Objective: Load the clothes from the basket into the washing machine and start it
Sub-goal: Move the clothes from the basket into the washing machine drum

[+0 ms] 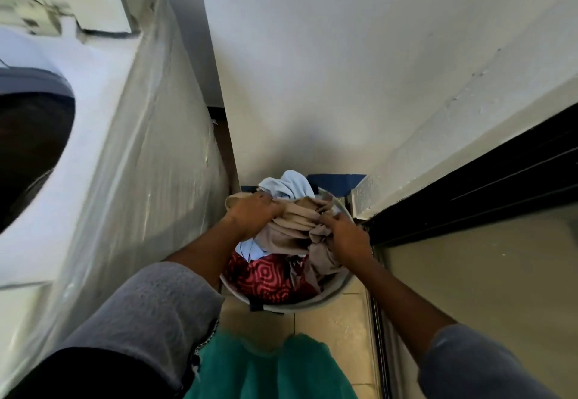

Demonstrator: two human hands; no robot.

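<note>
Both the left hand and the right hand grip a crumpled beige cloth garment atop the round grey laundry basket, beside the white top-loading washing machine.

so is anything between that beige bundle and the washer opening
Nothing visible blocks it. The left hand and right hand both grip the beige garment atop the basket. The drum opening at left looks uncovered; only the side wall of the washing machine lies between, so it likely needs lifting over.
</note>
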